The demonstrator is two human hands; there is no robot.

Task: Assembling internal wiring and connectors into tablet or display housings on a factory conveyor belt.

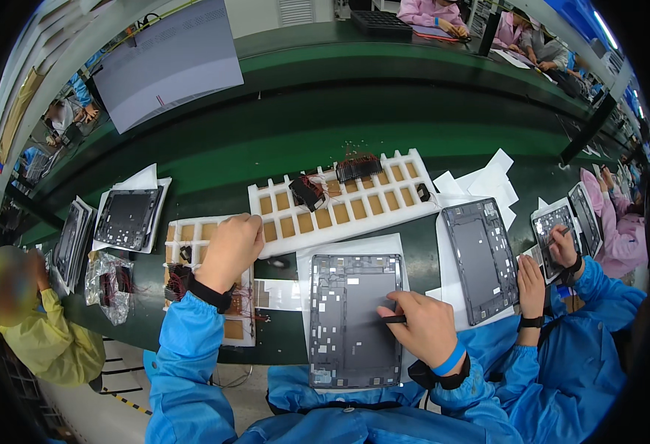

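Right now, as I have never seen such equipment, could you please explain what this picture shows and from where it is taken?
There is no robot here. A person works with bare hands, and a wide camera on their head looks down, so straight edges appear bent. The picture's left is the person's left.

On the green table, directly before the person, a dark flat panel lies on white sheets. The right hand holds a thin black tool over it. The left hand is above a white foam tray; whether its fingers hold anything is unclear. Farther away, a longer foam tray carries black parts with thin wires. The hand at right belongs to a neighbour.
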